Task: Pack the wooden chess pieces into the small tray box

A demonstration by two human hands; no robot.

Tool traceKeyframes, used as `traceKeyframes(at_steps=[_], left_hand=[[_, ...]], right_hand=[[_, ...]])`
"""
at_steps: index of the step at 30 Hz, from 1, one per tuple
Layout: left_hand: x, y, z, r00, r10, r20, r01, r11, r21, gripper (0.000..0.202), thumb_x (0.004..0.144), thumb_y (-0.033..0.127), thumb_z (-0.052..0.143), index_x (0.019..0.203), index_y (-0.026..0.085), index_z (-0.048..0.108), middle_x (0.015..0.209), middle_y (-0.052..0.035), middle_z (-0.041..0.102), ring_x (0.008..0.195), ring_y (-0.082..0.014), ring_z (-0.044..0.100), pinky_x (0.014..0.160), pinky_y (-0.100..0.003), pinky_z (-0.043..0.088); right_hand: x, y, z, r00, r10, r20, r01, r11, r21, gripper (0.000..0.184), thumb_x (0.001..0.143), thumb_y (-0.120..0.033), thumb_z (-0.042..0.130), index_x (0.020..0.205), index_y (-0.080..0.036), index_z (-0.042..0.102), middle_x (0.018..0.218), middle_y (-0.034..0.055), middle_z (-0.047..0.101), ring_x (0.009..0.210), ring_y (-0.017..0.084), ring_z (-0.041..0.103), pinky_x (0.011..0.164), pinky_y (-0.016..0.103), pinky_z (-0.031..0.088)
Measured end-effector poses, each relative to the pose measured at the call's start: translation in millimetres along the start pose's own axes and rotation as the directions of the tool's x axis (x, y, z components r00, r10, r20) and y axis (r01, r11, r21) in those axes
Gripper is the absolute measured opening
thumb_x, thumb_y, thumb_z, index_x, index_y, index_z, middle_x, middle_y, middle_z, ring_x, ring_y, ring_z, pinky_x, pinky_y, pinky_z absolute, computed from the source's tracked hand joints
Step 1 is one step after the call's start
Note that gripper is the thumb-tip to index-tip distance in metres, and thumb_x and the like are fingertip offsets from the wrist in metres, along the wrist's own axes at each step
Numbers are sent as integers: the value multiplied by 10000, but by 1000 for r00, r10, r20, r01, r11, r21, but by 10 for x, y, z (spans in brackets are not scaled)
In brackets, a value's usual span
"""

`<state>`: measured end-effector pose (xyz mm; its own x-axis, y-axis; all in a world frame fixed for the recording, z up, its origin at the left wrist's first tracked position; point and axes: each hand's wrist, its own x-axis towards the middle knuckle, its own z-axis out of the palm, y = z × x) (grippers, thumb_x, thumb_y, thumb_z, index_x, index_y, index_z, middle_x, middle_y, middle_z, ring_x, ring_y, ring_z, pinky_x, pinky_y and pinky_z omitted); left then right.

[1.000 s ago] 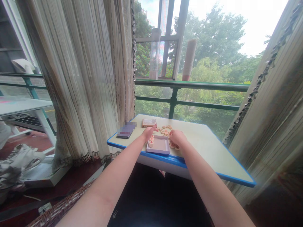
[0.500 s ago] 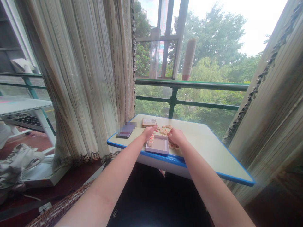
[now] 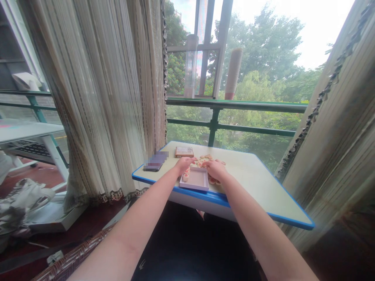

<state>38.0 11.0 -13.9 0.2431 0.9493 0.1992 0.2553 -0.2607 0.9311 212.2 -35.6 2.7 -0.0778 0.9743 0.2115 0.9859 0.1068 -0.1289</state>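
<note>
A shallow white box (image 3: 194, 185) lies by the table's near edge. Along its left side sit a few round Chinese chess pieces (image 3: 186, 177) with red characters. My left hand (image 3: 184, 164) is over the box's far left corner, its fingers stretched out towards the loose pieces (image 3: 202, 160) behind the box. At the far right corner my right hand (image 3: 216, 169) reaches in from the side, fingers bent together at those same pieces; it seems to pinch one, mostly hidden by the fingers. More pieces (image 3: 213, 181) lie beside the box, partly under my right hand.
A flat box with a brown rim (image 3: 184, 151) lies behind my left hand. On the left of the table (image 3: 258, 183) is a dark phone-like slab (image 3: 155, 162), partly blurred out. Curtains (image 3: 117, 97) hang on both sides, with a green railing (image 3: 240, 105) beyond.
My right hand has shifted slightly left, its fingertips now over the far edge of the box. My left fingers have lowered and stretched right towards the loose pieces.
</note>
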Motion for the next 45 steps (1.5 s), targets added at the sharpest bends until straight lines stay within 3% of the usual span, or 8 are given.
traceKeyframes(at_steps=[5, 13, 19, 24, 29, 34, 40, 45], left_hand=[[13, -16, -1, 1000, -5, -2, 5, 1000, -3, 436, 667, 572, 531, 645, 156, 662, 815, -83, 670, 904, -247, 570, 827, -355, 406], [41, -32, -8, 1000, -14, 2, 14, 999, -29, 431, 672, 555, 532, 641, 145, 664, 924, -104, 683, 962, -257, 567, 884, -363, 390], [41, -36, -10, 999, -39, 3, 39, 999, -24, 444, 676, 561, 522, 673, 142, 668, 965, -106, 677, 981, -263, 568, 877, -356, 396], [48, -49, -22, 999, -42, 18, 42, 999, -3, 480, 679, 583, 507, 706, 138, 684, 965, -119, 677, 976, -278, 570, 886, -379, 391], [34, -31, -17, 999, -37, 12, 37, 999, 6, 493, 685, 586, 501, 700, 132, 693, 943, -125, 684, 971, -280, 573, 897, -375, 384], [29, -27, -8, 1000, -29, 5, 29, 1000, 12, 487, 710, 578, 472, 677, 141, 685, 1000, -118, 676, 990, -272, 567, 916, -367, 371], [44, -44, -10, 1000, -18, 5, 18, 1000, 20, 503, 703, 593, 466, 674, 142, 688, 995, -112, 679, 982, -269, 568, 908, -359, 379], [48, -51, -9, 999, -36, -2, 36, 999, 30, 497, 703, 601, 466, 666, 159, 690, 914, -93, 688, 951, -260, 571, 879, -348, 394]], right_hand=[[45, 11, 31, 993, -98, -67, 100, 995, 28, 407, 898, -226, 319, 1190, -271, 599, 1220, 5, 581, 1064, 233, 448, 938, 332, 330], [89, 53, 99, 982, -186, 27, 183, 978, 98, 506, 731, -24, 419, 1056, -315, 675, 1218, -47, 583, 1034, 214, 464, 906, 311, 353], [99, 166, -32, 995, 77, -64, -71, 993, 93, 469, 726, -32, 447, 1080, -257, 656, 1178, 23, 600, 1065, 209, 482, 888, 284, 368], [129, 426, -119, 933, 350, -79, -343, 935, 91, 386, 759, -146, 501, 1119, -192, 630, 1167, 139, 580, 1122, 308, 453, 878, 388, 380], [209, 667, -109, 879, 477, -12, -471, 871, 144, 374, 757, -186, 517, 1116, -188, 620, 1148, 157, 591, 1097, 312, 497, 829, 382, 414], [275, 700, -72, 910, 410, 57, -412, 879, 240, 283, 815, -166, 417, 954, -141, 662, 1029, 151, 649, 937, 235, 594, 740, 295, 443], [249, 644, -1, 939, 333, 85, -341, 876, 342, 332, 825, -209, 441, 1116, -172, 596, 1024, 128, 652, 755, 179, 630, 597, 249, 462], [258, 586, 71, 970, 240, 28, -236, 918, 319, 385, 821, -204, 451, 1187, -190, 570, 1176, 112, 604, 1008, 214, 573, 866, 321, 423]])
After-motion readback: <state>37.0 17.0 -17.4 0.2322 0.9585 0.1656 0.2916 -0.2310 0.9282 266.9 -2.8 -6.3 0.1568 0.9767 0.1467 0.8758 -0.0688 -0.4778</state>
